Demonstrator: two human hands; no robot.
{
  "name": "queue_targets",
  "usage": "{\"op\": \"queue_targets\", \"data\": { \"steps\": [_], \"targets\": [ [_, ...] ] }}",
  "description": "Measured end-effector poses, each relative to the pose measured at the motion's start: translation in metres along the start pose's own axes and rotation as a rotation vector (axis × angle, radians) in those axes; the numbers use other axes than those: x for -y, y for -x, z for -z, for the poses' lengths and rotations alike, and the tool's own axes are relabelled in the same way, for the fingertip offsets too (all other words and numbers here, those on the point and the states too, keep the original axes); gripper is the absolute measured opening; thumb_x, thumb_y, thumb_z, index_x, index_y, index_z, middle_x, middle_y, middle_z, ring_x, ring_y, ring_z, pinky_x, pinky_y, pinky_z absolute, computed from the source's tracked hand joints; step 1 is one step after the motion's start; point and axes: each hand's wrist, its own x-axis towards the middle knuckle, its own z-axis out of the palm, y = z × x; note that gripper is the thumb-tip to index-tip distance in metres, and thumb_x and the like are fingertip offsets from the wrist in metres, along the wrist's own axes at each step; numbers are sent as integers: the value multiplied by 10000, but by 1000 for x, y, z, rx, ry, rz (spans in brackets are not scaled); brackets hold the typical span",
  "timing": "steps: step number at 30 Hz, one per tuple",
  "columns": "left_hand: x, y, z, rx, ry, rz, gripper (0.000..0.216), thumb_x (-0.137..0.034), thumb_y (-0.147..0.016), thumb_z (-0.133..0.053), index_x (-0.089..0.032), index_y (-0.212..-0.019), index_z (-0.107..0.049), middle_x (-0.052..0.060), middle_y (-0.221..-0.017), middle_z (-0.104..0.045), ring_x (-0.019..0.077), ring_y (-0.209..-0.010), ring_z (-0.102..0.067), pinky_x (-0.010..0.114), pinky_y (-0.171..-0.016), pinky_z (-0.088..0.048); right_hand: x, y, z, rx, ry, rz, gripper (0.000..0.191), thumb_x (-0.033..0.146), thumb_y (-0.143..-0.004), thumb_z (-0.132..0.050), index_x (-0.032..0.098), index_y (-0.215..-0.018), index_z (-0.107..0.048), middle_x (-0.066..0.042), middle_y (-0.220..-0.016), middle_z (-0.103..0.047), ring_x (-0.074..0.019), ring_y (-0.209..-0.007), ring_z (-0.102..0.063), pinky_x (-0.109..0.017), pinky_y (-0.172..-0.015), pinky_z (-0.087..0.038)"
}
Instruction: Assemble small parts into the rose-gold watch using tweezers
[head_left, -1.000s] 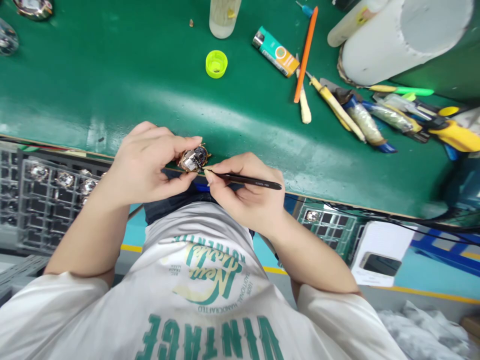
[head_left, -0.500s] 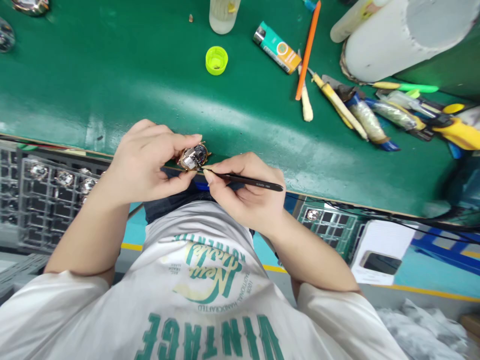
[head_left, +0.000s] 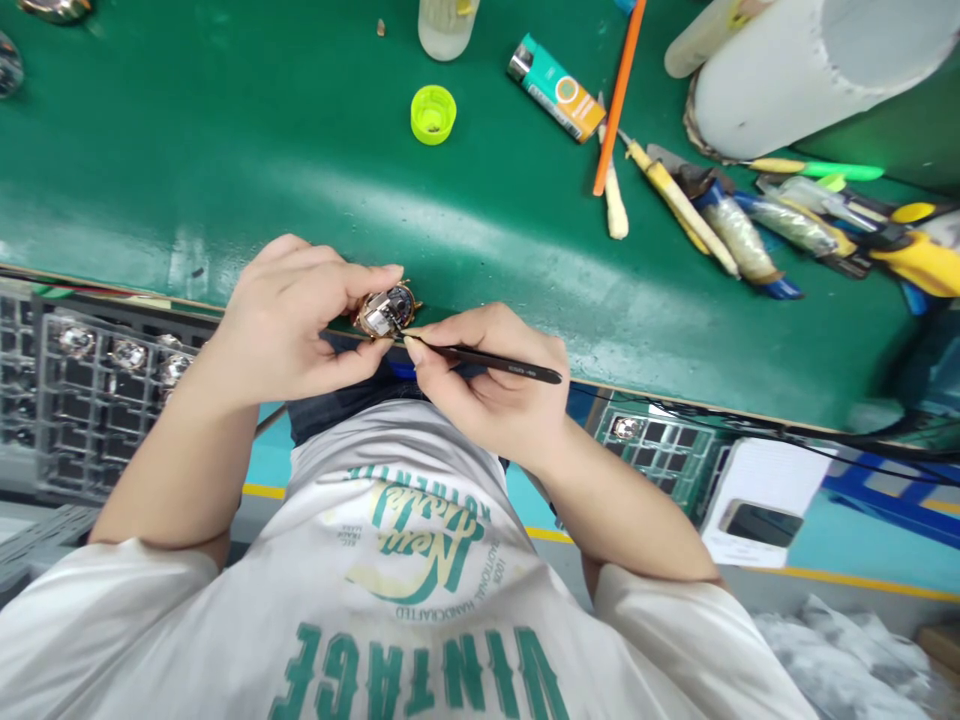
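Close to the front edge of the green bench top, my left hand [head_left: 292, 320] grips a watch case [head_left: 386, 311] between thumb and fingers. The case is gold-rimmed, and its silvery and dark inner parts face up. Black tweezers [head_left: 495, 360] sit in my right hand [head_left: 499, 385], held like a pen between thumb and forefinger. Their tip reaches the lower right side of the watch case; whether it grips a part is too small to tell.
Beyond my hands stand a lime cap [head_left: 433, 115] and a bottle [head_left: 445, 28]. A lighter [head_left: 555, 88], an orange stick [head_left: 619, 98], several tools [head_left: 739, 235] and a white tub [head_left: 772, 80] lie right. Trays [head_left: 97, 400] with watch cases are below left.
The view has shifted slightly. The tweezers have turned a little in my right hand, while the watch case stays in my left hand at the bench edge.
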Motion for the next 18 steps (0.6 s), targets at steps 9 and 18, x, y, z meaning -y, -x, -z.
{"op": "queue_targets", "data": {
  "steps": [9, 18],
  "targets": [
    [1, 0, 1, 23, -2, 7, 373, -408, -1015, -653, -244, -1349, -637, -20, -905, -734, 201, -840, -688, 401, -802, -455, 0, 3, -1, -10, 78, 41, 162, 137, -921, -802, 244, -1005, -714, 24, -879, -794, -138, -757, -776, -237, -704, -636],
    [2, 0, 5, 70, -11, 28, 394, -439, -1029, -639, -238, -1368, -639, -33, -889, -729, 189, -864, -688, 387, -858, -474, -2, 3, -1, -21, 59, 65, 193, 121, -909, -822, 231, -1014, -703, 32, -877, -776, -120, -773, -771, -214, -728, -627]
  ]
}}
